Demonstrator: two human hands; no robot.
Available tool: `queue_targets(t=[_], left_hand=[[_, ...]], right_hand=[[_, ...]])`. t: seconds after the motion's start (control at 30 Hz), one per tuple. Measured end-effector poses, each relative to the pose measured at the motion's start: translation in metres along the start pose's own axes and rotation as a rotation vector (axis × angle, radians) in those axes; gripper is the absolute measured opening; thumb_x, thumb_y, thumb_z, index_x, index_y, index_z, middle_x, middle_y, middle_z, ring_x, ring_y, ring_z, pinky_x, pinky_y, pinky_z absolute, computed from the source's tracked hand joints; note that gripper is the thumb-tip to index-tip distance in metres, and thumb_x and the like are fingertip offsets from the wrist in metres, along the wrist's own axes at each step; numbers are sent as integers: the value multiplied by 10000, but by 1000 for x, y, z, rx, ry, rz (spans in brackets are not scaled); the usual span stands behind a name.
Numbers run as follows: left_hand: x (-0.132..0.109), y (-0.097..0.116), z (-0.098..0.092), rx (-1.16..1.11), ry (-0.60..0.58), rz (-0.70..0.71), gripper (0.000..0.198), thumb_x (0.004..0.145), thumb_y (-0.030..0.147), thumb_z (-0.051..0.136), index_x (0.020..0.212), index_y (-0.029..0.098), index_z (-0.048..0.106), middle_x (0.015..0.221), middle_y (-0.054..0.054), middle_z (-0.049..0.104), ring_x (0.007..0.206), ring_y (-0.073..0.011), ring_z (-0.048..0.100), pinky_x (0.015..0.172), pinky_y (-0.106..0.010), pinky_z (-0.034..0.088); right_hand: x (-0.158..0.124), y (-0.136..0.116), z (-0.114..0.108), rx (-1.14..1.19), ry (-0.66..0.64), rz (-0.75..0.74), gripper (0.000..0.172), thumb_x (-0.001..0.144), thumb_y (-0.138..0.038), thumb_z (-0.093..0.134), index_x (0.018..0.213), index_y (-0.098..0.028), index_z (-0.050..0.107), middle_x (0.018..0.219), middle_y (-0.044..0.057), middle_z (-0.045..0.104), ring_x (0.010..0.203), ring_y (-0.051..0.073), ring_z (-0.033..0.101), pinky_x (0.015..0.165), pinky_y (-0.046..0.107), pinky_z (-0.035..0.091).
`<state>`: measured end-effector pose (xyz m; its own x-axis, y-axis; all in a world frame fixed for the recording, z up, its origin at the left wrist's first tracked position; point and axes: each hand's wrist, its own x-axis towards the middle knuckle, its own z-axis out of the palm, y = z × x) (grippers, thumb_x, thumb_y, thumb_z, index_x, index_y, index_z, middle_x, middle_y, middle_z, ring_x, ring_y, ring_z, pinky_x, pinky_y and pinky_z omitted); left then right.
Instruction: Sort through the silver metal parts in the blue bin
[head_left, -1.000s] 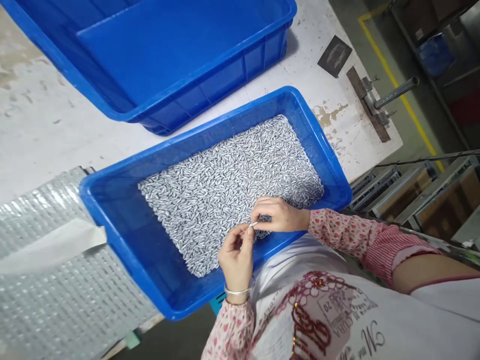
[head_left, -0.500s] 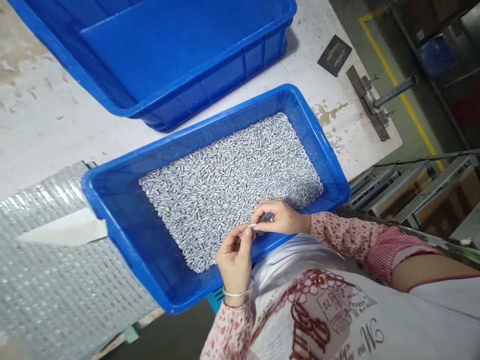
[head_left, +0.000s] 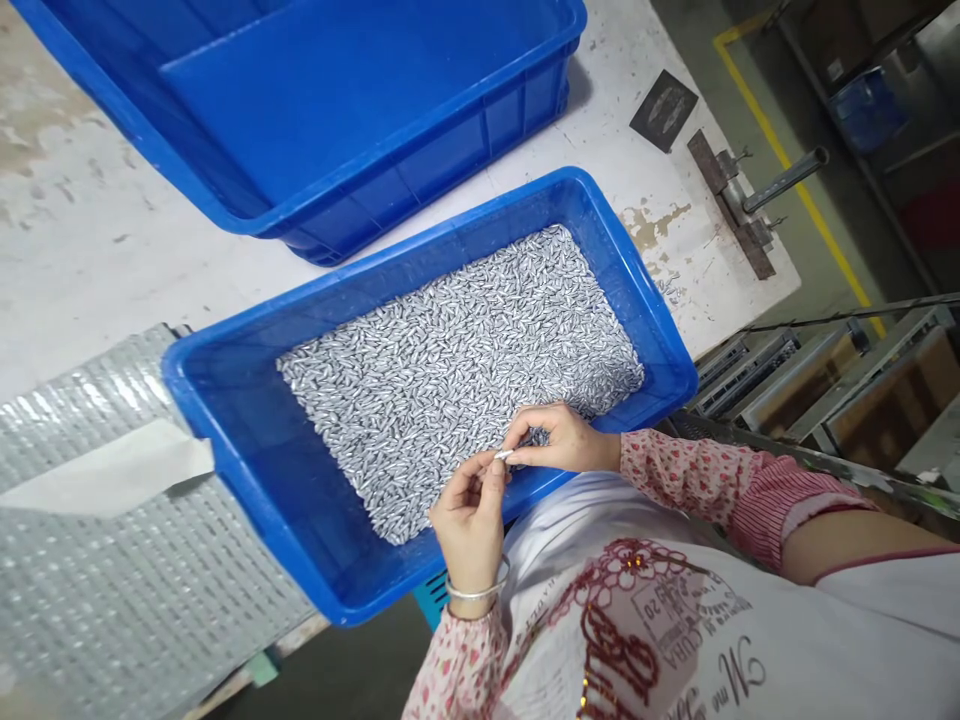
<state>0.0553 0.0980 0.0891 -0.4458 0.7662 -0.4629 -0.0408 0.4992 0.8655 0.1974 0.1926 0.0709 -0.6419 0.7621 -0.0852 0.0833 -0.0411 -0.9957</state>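
Both hands meet over the near side of a blue plastic bin (head_left: 247,470) that holds a layer of small silver, spindle-shaped metal pieces (head_left: 450,350). My left hand (head_left: 472,510), with a bangle at the wrist, pinches one such silver piece (head_left: 503,455) between thumb and fingertips. From the right, my right hand (head_left: 559,438) pinches the other end of the same piece. Its fingers curl over the loose pieces below, and I cannot see whether more are tucked in either palm.
A second, larger blue bin (head_left: 450,170) stands behind on the worn white table (head_left: 150,260). Left lies a stack of ribbed grey sheets (head_left: 135,580) with a white paper strip (head_left: 112,470). A dark square plate (head_left: 664,110) and a metal bracket with a post (head_left: 739,205) are at the far right.
The white paper strip at the left now reaches further left. Both hands keep their pinch on the small silver piece, which shows a little more clearly between the fingertips.
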Motion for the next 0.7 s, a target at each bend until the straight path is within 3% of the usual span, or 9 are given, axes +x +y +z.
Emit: queue_targets(t=[0.17,0.27,0.37,0.5,0.6,0.7], left_hand=[[0,-4,-1,2,-15,-21,339,749,449,704,913,153,698,724,-29,663,636,-140,598,640,-264,508],[-2,-12,-7,46,15,-61,387,722,486,711,931,161,698,781,-35,682,678,-150,615,673,-274,515],[-1,-32,-19,111,81,-104,426,675,524,726,901,165,691,799,-35,688,681,-161,615,690,-296,514],[1,-62,-39,274,141,-121,456,649,582,690,873,185,684,763,-27,680,687,-200,621,732,-353,496],[1,-71,-55,519,192,-62,434,684,613,617,840,214,683,715,-29,654,714,-243,613,732,-383,453],[2,-72,-68,676,286,1,404,720,615,570,799,230,662,666,-29,586,705,-259,566,706,-391,392]], right_hand=[[-3,4,2,2,24,30,106,802,-239,708,835,-140,690,812,30,692,766,128,631,741,252,491],[-5,17,-8,-65,31,87,105,790,-227,714,845,-140,694,821,24,707,751,121,627,718,232,479],[-9,34,-40,-225,54,168,95,793,-214,708,847,-138,688,829,21,714,731,113,618,701,218,466],[-20,41,-105,-600,75,293,72,859,-181,630,886,-122,663,857,45,705,762,127,626,727,222,455],[-26,34,-142,-1014,-74,412,156,910,-111,496,939,-100,649,938,115,690,840,181,633,771,272,441],[-25,27,-160,-1222,-194,472,251,920,-71,400,1026,-87,627,1013,154,669,896,215,627,785,300,435]])
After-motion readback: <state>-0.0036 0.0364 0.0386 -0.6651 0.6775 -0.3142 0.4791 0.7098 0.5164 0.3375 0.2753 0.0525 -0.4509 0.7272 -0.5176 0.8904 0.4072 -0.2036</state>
